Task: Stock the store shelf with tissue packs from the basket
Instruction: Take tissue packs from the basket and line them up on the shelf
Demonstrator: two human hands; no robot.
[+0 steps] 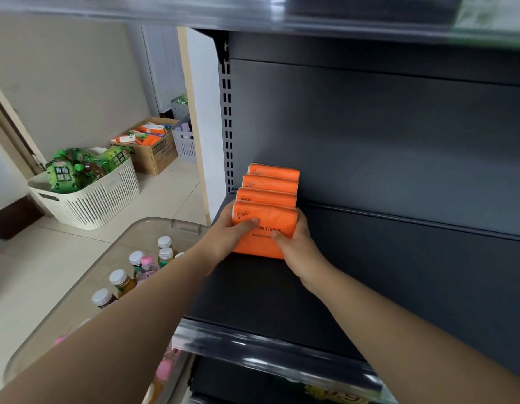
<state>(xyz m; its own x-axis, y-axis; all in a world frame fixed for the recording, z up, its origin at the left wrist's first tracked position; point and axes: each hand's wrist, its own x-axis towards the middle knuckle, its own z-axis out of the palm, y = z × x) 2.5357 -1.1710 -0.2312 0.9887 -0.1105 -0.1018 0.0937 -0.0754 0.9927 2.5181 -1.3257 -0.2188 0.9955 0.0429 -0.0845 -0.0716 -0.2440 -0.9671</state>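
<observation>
Several orange tissue packs stand in a row at the left end of the dark grey shelf [282,301], one behind the other. The front tissue pack [263,225] is upright, with black print on its face. My left hand [229,237] grips its left edge, thumb lying across the front. My right hand [296,243] grips its right edge, thumb on the front too. The packs behind [270,182] touch one another and reach back towards the shelf's rear panel. No basket of tissue packs shows near my hands.
A clear tub [87,287] of capped bottles stands below my left arm. On the floor to the left sit a white basket [89,196] of green tea bottles, a cardboard box [154,153] with orange packs and a grey basket [184,141]. The shelf stretches bare to the right.
</observation>
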